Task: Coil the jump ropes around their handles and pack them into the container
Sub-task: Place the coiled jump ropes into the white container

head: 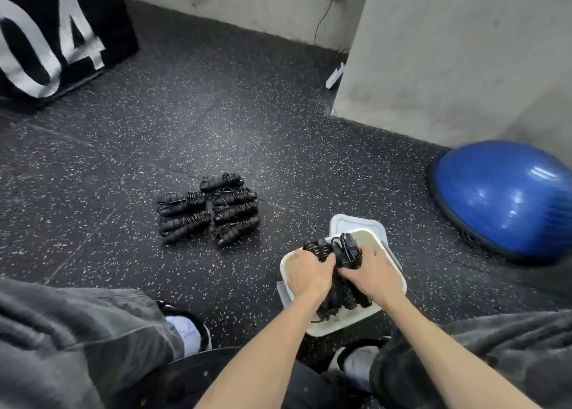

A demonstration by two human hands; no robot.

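A: Over the white container (388,272), on the rubber floor (123,148), the packing step is judged to be in hand. Coiled jump ropes (346,250) are being set down into it, some already lying lower in the tub.

B: And the grip of each hand?

A: The left hand (308,274) is curled round one black bundle, and the right hand (370,274) is clamped on the bundle beside it. Both are held just inside the rim.

B: What is called for next?

A: By this judgement, the bundles must be seated flat and released, then the floor stack of wound ropes (210,209) must be reached, well apart to the left. Six or so bundles are left there, in two neat columns.

B: How are the ropes seen to look?

A: Black handles are paired side by side, with thin black cord wound tightly round them; a loose loop is seen trailing at the near edge of the container. A lid (356,222) appears to be lying under the tub.
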